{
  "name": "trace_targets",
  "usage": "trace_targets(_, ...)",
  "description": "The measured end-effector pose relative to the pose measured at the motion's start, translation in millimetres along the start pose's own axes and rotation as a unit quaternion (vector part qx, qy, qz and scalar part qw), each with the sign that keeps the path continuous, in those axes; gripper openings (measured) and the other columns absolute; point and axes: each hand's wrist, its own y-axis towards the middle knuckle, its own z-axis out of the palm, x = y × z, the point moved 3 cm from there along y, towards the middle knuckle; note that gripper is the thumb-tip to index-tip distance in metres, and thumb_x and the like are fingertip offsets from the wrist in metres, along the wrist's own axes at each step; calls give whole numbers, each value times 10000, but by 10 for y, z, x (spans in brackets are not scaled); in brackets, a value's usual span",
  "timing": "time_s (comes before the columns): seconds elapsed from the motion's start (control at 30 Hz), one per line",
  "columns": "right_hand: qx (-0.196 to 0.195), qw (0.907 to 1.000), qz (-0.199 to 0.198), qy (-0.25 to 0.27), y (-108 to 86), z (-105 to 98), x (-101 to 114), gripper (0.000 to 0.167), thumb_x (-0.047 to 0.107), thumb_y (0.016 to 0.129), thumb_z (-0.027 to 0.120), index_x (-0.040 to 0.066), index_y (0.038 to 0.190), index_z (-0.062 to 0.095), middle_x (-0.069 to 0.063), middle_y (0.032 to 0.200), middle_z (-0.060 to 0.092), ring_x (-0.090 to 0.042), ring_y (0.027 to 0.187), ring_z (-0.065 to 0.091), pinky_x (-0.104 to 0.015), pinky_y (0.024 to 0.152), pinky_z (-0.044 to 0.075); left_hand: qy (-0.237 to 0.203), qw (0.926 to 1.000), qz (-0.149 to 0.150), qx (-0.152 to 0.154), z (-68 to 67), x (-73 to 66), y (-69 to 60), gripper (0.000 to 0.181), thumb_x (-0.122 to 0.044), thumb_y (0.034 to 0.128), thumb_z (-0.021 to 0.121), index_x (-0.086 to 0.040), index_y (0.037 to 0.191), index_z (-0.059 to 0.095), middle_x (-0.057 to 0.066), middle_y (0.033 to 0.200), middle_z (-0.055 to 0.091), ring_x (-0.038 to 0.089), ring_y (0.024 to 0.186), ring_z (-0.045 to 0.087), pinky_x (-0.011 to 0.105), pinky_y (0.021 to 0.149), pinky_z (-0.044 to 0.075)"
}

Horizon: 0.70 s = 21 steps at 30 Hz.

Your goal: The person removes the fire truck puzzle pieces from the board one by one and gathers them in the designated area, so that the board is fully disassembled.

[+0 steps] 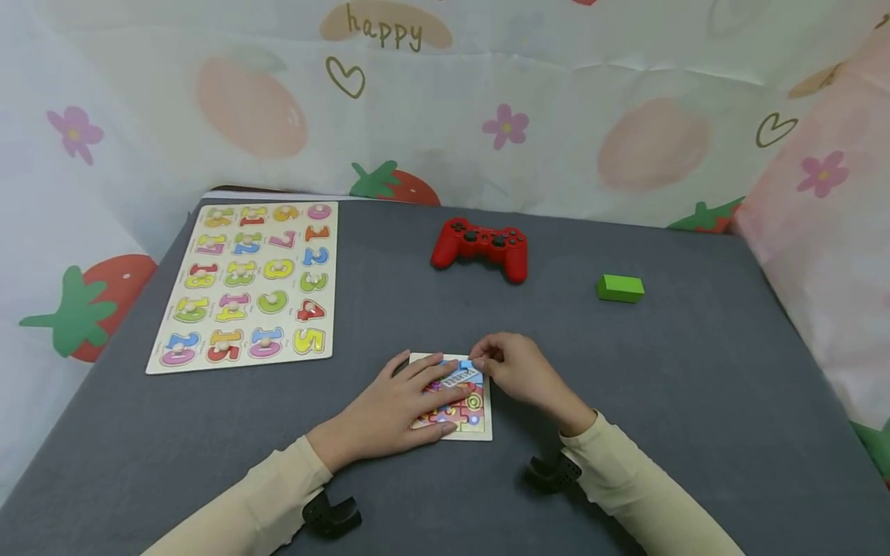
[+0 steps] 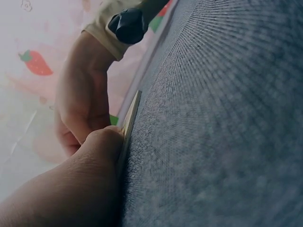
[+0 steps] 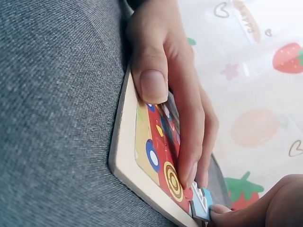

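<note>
Lying flat near the middle of the table's near half, one small jigsaw puzzle (image 1: 476, 401) is showing us a pale, plain border around a bright picture of red, pink, blue and yellow, with a yellow ringed circle toward its right side. Interlocking seams are running between its pieces, though our fingers are hiding much of the left part. Our left hand (image 1: 399, 405) is resting across it, fingers spread and nearly straight. At the far right corner our right hand (image 1: 518, 371) is curling its fingers, thumb and forefinger pinching one light-blue piece (image 3: 203, 207) with white marks — its edge is standing raised, and we are unable to tell whether any of it is seated.

Two cream sleeves (image 1: 615, 475) are covering our forearms, and two black wrist devices (image 1: 332, 516) are hanging beneath the cuffs. Beyond the puzzle, one red game controller (image 1: 480, 249) is lying near the far edge, one green block (image 1: 620, 288) is sitting to its right, and one large number board (image 1: 243, 363) is lying to the left, holding twenty-one colourful numerals (image 1: 272, 301) — six in the rightmost column, five in each of the other three.

Dark grey cloth is covering the table (image 1: 695, 386). Around it a pale backdrop (image 1: 556, 77) is hanging, faintly creased, carrying strawberries, three pinkish-purple flowers (image 1: 506, 127) and the word "happy".
</note>
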Motion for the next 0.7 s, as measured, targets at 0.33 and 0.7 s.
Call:
trace_targets(0.33,181,9969,638,419,39,-109,-16,91,131,912,635,89,904,716,-24,827,647,-154,730,539,-288,646,441,-42,10000,-29,9,-13,3,14,514,-577,951,430,-405,1435,411,-31,1530,344,181,1431,246,536,1123,165)
trace_targets(0.7,463,9947,887,223,-106,-690,-481,137,140,943,595,67,1004,694,-64,978,647,-200,874,536,-337,776,431,-204,9997,-104,13,16,14,-6,501,-577,954,420,-416,1429,414,-46,1531,338,161,1431,245,523,1132,145)
